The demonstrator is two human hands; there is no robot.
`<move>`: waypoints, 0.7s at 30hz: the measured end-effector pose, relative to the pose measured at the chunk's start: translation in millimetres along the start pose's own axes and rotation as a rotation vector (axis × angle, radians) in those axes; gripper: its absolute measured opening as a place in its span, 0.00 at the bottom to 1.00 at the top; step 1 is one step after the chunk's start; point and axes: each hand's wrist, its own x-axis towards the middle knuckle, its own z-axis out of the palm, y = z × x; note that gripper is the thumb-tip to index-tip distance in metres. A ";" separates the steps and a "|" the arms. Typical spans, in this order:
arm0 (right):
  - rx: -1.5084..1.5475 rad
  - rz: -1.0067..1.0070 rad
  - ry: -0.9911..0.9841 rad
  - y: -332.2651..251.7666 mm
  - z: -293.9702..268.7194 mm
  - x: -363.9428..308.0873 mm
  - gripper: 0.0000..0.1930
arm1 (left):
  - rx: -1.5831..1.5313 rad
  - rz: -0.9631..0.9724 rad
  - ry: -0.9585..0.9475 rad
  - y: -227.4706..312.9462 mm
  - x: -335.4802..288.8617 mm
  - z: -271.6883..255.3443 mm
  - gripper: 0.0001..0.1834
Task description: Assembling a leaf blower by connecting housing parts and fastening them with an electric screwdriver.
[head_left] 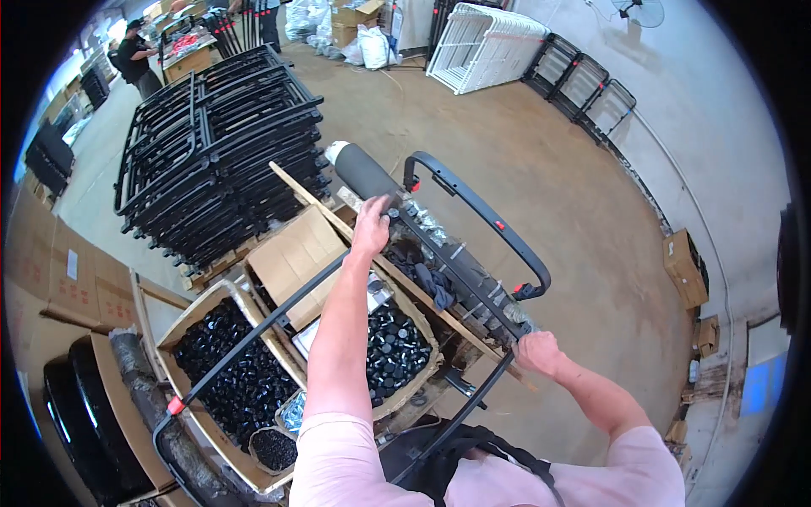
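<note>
A black tubular metal frame (456, 272) slants across the middle, its side bars running back toward my body. My left hand (372, 226) is closed round its far left corner. At the opposite corner, my right hand (538, 353) grips the same frame, fingers wrapped over the bar. Just beyond lies a U-shaped black tube (481, 198) with red fittings, resting against a padded, plastic-wrapped support (365, 171). Below my left forearm, cardboard boxes hold black plastic caps (395, 342) and many small black parts (228, 355). The undersides of the fingers are hidden.
Stacked black frames (220, 144) stand at the far left on a pallet. A wooden strip (448, 317) edges the work stand. White frames (486, 46) lean by the far wall, and cartons (684, 269) line the right wall. Another person (135, 59) stands far left.
</note>
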 end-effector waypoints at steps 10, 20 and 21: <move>0.069 -0.392 0.530 -27.0 -126.1 225.2 0.07 | 0.075 -0.407 -0.158 132.5 -250.9 -193.3 0.09; -0.520 -0.342 0.173 -91.0 -209.9 368.6 0.12 | 0.344 -0.791 -0.114 271.9 -506.3 -262.4 0.07; -0.504 -0.376 0.199 -99.6 -211.8 366.1 0.12 | 0.407 -0.862 -0.204 275.2 -512.0 -258.2 0.09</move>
